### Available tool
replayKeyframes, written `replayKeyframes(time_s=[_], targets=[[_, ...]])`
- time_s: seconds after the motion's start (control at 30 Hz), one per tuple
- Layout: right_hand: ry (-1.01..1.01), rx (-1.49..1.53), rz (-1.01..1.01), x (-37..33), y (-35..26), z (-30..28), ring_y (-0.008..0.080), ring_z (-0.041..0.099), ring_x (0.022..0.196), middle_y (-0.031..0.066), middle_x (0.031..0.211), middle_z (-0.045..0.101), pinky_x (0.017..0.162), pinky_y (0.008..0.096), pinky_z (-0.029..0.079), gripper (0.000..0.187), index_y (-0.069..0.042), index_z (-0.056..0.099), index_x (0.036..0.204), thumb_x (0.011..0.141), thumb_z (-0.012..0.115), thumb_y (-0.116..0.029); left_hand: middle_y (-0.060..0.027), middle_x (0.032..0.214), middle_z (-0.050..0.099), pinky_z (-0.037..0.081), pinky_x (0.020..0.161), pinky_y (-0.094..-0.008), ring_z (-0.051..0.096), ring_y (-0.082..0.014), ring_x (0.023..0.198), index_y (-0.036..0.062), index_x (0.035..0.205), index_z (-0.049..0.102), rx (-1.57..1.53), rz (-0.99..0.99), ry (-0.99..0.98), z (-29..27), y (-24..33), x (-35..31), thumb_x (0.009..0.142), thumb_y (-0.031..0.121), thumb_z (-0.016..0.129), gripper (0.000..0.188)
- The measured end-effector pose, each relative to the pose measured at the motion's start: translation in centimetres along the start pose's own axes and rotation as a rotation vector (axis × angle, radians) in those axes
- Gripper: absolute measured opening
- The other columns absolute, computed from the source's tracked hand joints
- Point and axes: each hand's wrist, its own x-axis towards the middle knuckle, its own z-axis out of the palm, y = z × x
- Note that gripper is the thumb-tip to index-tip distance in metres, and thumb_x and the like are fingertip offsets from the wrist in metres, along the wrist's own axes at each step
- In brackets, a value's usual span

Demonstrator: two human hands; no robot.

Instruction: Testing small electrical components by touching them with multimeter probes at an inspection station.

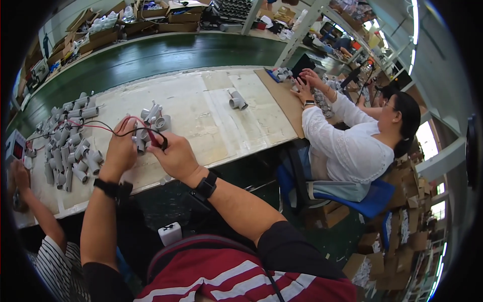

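Note:
Red and black test leads (pixel 103 124) run from a small meter with a red display (pixel 18 151) at the left edge across to my hands. My right hand (pixel 177 157) is closed around the lead ends, with a dark red probe handle (pixel 153 138) at its fingers. Beside it, my left hand (pixel 121 149) has its fingers drawn together, and the leads pass by its fingertips. What it grips is hidden. Grey T-shaped pipe fittings (pixel 162 122) stand just past both hands. A large heap of similar fittings (pixel 63 151) covers the table's left part.
One grey fitting (pixel 238 100) lies alone on the worn white table (pixel 201 126). A person in white (pixel 347 146) sits at the right, handling parts over cardboard (pixel 282 98). Another person's arm (pixel 40 206) reaches in at the left. Boxes (pixel 370 269) stand on the floor.

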Motion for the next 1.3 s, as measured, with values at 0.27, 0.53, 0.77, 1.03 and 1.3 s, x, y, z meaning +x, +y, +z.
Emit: replayKeyframes(time_s=[0.27,0.53,0.77,1.03,1.3], targets=[[-0.089,0.011,0.144,-3.4,2.1,0.0,0.0402,0.064,0.078,0.0192,0.083,0.065,0.069,0.0435,0.051,0.014,-0.002,0.069,0.092,0.086,0.076,-0.012,-0.0287,0.135,0.060,0.047,0.110,-0.0442,0.057,-0.0429,0.129,-0.0006,0.136,0.058,0.076,-0.025,-0.184,1.1,-6.0,3.7,0.083,0.006,0.069,0.054],[-0.130,-0.181,-0.080,-4.0,2.3,1.3,0.0381,0.061,0.073,0.0171,0.081,0.061,0.065,0.0432,0.050,0.013,-0.001,0.068,0.085,0.087,0.076,-0.012,-0.0282,0.118,0.067,0.053,0.097,-0.0480,0.065,-0.0466,0.111,0.0040,0.127,0.061,0.208,-0.297,-0.192,-1.8,-3.3,3.9,0.082,0.012,0.073,0.047],[-0.150,-0.212,-0.164,-3.6,1.9,2.6,0.0367,0.064,0.076,0.0181,0.083,0.063,0.068,0.0440,0.052,0.012,-0.001,0.068,0.089,0.088,0.074,-0.010,-0.0262,0.106,0.071,0.056,0.089,-0.0463,0.069,-0.0451,0.101,0.0005,0.120,0.062,0.228,-0.272,-0.103,-3.3,-7.1,4.1,0.080,0.013,0.072,0.043],[-0.170,0.375,0.480,0.3,0.3,2.2,0.0150,0.069,0.071,0.0070,0.083,0.070,0.062,0.0293,0.058,0.012,-0.002,0.063,0.092,0.093,0.074,-0.007,-0.0243,0.107,0.070,0.054,0.093,-0.0428,0.068,-0.0392,0.101,-0.0044,0.117,0.066,-0.267,-0.323,-0.150,-6.7,0.4,-6.6,0.077,0.017,0.070,0.046],[-0.205,0.191,0.346,-1.4,2.5,5.8,0.0132,0.066,0.070,0.0042,0.081,0.069,0.062,0.0276,0.055,0.015,-0.002,0.064,0.093,0.093,0.077,-0.010,-0.0175,0.117,0.062,0.050,0.098,-0.0429,0.060,-0.0376,0.114,0.0051,0.121,0.067,-0.081,-0.098,0.061,-4.6,1.4,-13.3,0.075,0.006,0.077,0.047]])
